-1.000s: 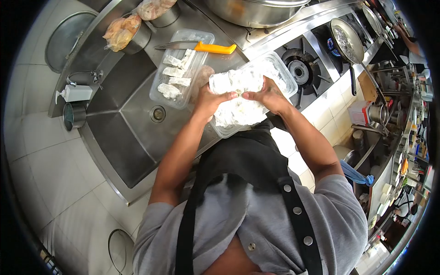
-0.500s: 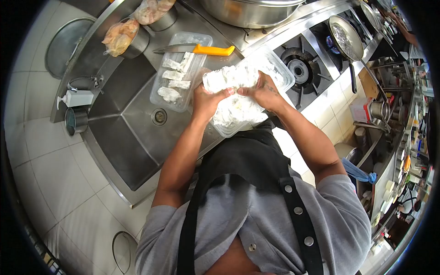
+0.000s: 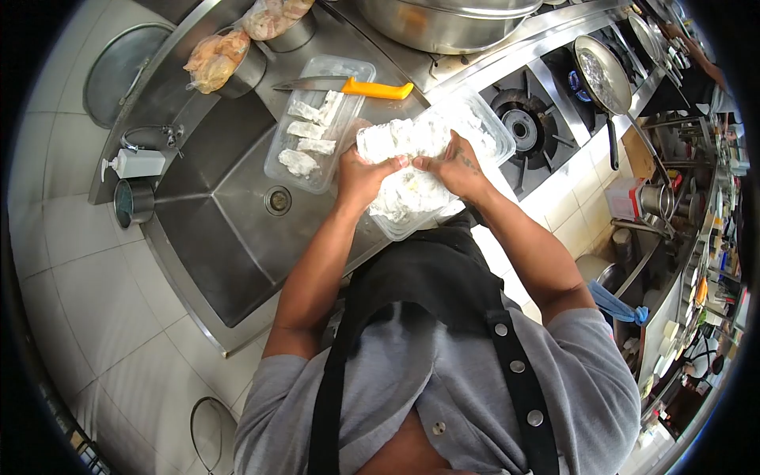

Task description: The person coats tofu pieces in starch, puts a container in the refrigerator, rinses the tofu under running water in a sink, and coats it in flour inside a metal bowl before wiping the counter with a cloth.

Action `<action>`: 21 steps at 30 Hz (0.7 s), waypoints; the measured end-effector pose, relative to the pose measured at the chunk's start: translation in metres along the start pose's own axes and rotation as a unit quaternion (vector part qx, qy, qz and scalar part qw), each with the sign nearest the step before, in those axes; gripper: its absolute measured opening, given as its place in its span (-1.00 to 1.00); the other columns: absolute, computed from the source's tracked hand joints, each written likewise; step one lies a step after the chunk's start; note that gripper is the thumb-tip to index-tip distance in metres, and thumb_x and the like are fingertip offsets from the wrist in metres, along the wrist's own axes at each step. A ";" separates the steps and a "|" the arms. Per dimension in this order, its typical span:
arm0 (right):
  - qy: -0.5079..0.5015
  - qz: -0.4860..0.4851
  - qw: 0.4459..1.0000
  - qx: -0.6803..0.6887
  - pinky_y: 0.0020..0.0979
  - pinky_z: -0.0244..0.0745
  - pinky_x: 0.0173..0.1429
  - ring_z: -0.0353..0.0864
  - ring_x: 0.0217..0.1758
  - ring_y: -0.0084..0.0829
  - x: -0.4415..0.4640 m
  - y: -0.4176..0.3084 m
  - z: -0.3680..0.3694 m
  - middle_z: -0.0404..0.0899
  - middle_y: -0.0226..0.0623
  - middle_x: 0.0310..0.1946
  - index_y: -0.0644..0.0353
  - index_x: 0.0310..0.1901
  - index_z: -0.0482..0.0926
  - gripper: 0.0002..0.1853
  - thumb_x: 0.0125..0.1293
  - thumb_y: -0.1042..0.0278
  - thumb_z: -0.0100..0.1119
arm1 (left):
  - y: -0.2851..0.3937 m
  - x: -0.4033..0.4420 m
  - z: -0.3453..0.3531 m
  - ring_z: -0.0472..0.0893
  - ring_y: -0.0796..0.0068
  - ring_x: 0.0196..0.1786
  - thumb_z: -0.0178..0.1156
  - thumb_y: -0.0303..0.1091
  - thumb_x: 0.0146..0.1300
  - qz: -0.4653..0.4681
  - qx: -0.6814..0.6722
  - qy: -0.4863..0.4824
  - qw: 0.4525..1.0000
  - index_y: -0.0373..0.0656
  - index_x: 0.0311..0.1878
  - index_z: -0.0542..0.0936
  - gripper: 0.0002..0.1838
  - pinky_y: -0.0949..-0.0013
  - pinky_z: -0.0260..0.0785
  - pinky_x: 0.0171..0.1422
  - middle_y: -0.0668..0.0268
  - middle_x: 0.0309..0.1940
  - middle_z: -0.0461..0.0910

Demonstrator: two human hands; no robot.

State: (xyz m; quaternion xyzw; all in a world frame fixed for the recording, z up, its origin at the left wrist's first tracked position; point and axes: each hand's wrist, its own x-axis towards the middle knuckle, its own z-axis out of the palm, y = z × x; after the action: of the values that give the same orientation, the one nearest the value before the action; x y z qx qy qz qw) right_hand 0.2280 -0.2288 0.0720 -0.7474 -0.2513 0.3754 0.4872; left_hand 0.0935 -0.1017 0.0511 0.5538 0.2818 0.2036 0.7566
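A floured white roll [image 3: 408,138] is gripped at both ends, my left hand [image 3: 362,176] on its left end and my right hand [image 3: 461,168] on its right, thumbs nearly meeting in the middle. Under it, more white floury pieces [image 3: 408,194] lie in a clear plastic container [image 3: 499,134]. To the left, a second clear container [image 3: 273,163] holds several white-coated pieces [image 3: 305,130]. Across that container's far end rests a knife with a yellow handle [image 3: 378,89], its blade pointing left.
A steel sink [image 3: 229,214] lies at the left, with a soap bottle [image 3: 139,163] beside its tap. Bagged food [image 3: 218,62] sits in a metal pot behind. A large pot [image 3: 451,28], a burner [image 3: 520,128] and a pan [image 3: 603,75] stand ahead and right. Another person's arm [image 3: 701,59] shows far right.
The view has shifted slightly. Both hands keep their hold on the roll, with only small movement of the fingers and thumbs.
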 end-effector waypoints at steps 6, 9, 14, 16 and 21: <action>0.007 -0.008 1.000 0.018 -0.32 0.43 0.10 0.58 -0.06 -0.24 -0.003 0.001 0.005 0.60 -0.02 -0.14 0.45 0.02 0.44 -0.43 0.00 0.34 0.41 | -0.002 -0.002 -0.001 0.60 0.60 -0.18 0.36 -0.62 0.01 0.015 0.020 0.009 1.000 -0.32 -0.09 0.58 -0.66 0.46 0.47 -0.06 0.28 -0.21 0.67; 0.007 0.002 1.000 0.019 -0.31 0.42 0.12 0.57 -0.04 -0.23 -0.003 0.004 0.006 0.59 0.01 -0.12 0.48 0.05 0.42 -0.38 -0.01 0.31 0.42 | -0.003 -0.003 -0.002 0.61 0.60 -0.18 0.36 -0.62 0.01 0.014 0.029 0.013 0.999 -0.32 -0.10 0.59 -0.67 0.47 0.47 -0.06 0.28 -0.21 0.67; 0.022 0.005 0.999 -0.028 -0.30 0.40 0.17 0.55 0.06 -0.22 0.005 0.027 0.009 0.56 0.04 -0.06 0.56 0.11 0.34 -0.24 -0.03 0.21 0.45 | -0.005 -0.005 -0.002 0.61 0.60 -0.18 0.37 -0.61 0.00 0.011 0.025 0.011 1.000 -0.33 -0.11 0.60 -0.68 0.47 0.46 -0.06 0.29 -0.21 0.67; 0.015 0.014 0.999 -0.033 -0.30 0.39 0.20 0.53 0.10 -0.21 0.002 0.018 0.007 0.55 0.03 -0.04 0.58 0.13 0.32 -0.19 -0.04 0.18 0.46 | -0.004 -0.006 0.000 0.61 0.59 -0.18 0.38 -0.59 0.01 0.011 0.045 0.019 0.999 -0.33 -0.11 0.60 -0.67 0.46 0.46 -0.06 0.28 -0.21 0.67; -0.042 0.026 0.996 0.072 -0.39 0.44 0.08 0.55 -0.04 -0.37 -0.007 -0.012 -0.011 0.58 -0.15 -0.11 0.43 0.08 0.38 -0.38 0.03 0.34 0.43 | 0.011 -0.010 -0.001 0.61 0.57 -0.17 0.39 -0.50 0.06 0.011 0.081 -0.002 0.997 -0.33 -0.10 0.59 -0.68 0.46 0.46 -0.06 0.27 -0.21 0.66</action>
State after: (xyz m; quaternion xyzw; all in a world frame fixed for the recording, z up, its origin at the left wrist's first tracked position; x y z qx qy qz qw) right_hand 0.2328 -0.2349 0.0880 -0.7001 -0.2248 0.4363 0.5186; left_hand 0.0854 -0.1034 0.0629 0.6166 0.2898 0.1869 0.7078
